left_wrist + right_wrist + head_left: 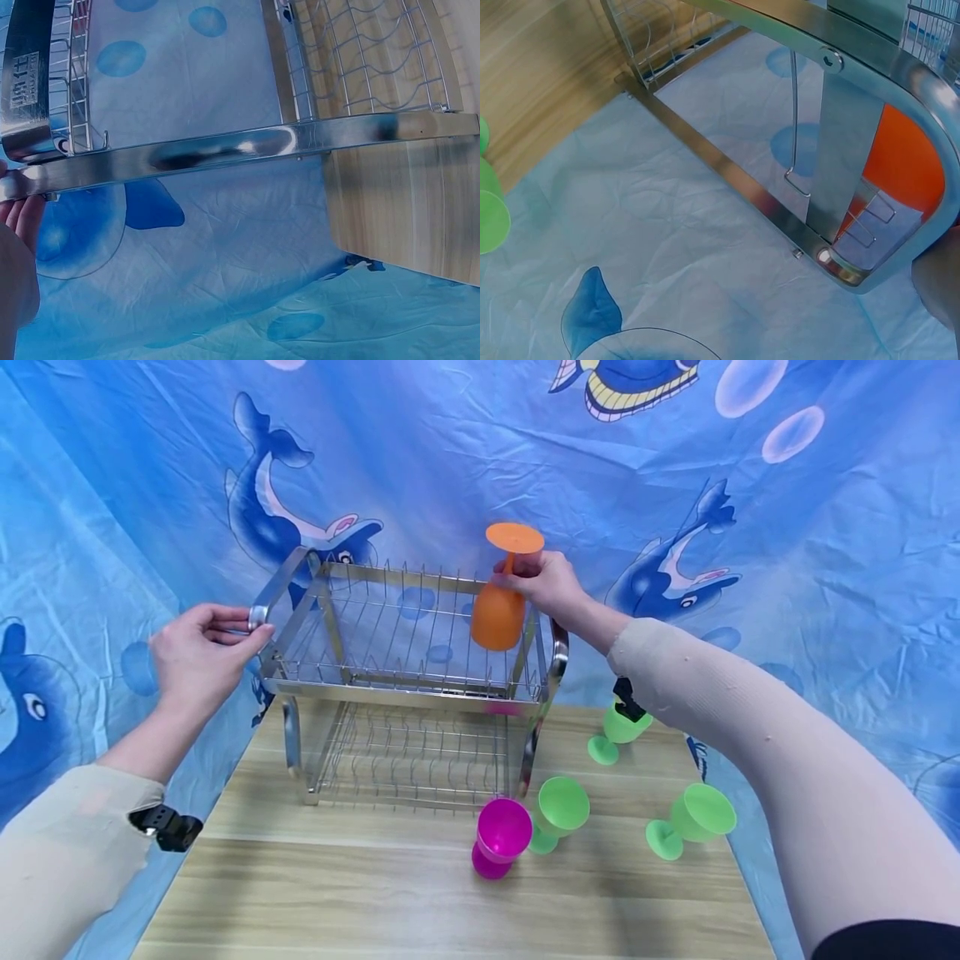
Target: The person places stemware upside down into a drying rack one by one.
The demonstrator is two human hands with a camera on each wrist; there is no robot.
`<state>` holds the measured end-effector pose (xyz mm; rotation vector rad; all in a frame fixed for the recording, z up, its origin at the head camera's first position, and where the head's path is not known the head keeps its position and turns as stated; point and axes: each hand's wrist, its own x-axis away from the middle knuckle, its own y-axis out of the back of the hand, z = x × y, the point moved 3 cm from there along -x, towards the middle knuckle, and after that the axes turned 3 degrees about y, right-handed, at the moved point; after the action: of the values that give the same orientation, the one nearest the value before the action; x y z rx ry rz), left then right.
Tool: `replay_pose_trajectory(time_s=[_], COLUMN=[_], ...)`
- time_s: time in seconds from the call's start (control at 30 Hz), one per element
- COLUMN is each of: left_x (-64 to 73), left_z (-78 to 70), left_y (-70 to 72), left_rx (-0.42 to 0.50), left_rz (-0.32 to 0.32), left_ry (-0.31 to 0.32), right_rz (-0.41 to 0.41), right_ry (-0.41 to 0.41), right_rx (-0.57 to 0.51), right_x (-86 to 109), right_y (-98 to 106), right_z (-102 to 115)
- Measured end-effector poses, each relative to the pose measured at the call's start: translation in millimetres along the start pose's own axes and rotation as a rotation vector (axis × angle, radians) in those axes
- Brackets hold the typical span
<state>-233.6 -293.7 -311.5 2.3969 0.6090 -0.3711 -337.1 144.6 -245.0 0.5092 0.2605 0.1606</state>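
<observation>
A two-tier metal dish rack (405, 697) stands at the back of the table, its frame also crossing the left wrist view (225, 150). My left hand (198, 647) grips the upper curved end of the frame on the left, thumb and fingers around the metal strip. Over the right part of the upper tier, an orange goblet (498, 618) hangs upside down, foot upward and bowl tilted slightly. The fingers of my right hand (551, 585) pinch it by the stem, just under the foot. In the right wrist view the orange bowl (907, 165) shows behind the rack's side frame.
A magenta goblet (504, 831) stands upright in front of the rack's right leg. Beside it is a green goblet (562, 808); two more green goblets, (701, 814) farther right and one partly behind my right wrist, are on the table (337, 893). A blue printed cloth (465, 460) hangs behind.
</observation>
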Motion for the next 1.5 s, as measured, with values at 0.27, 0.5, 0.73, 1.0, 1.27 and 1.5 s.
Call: replay_pose_trajectory(time_s=[0.27, 0.5, 0.73, 1.0, 1.27, 1.5], left_x=[-0.4, -0.7, 0.2, 1.0, 1.5, -1.0], left_z=[1.2, 1.4, -1.1, -1.4, 3.3, 2.2], left_y=[0.7, 0.6, 0.1, 1.4, 1.1, 2.0], left_rx=[0.004, 0.009, 0.030, 0.027, 0.016, -0.008], left_rz=[0.009, 0.011, -0.005, 0.012, 0.020, 0.025], left_ry=[0.007, 0.007, -0.025, -0.004, 0.017, 0.008], right_rz=[-0.002, -0.008, 0.005, 0.026, 0.047, 0.050], right_ry=[-0.006, 0.011, 0.007, -0.006, -0.010, 0.002], right_rx=[0.020, -0.013, -0.043, -0.046, -0.041, 0.018], right_x=[-5.4, -12.0, -11.8, -8.6, 6.7, 35.9], right_y=[-1.6, -8.2, -12.7, -10.0, 8.6, 41.4], right_z=[1.0, 4.2, 5.8, 5.6, 4.3, 5.6])
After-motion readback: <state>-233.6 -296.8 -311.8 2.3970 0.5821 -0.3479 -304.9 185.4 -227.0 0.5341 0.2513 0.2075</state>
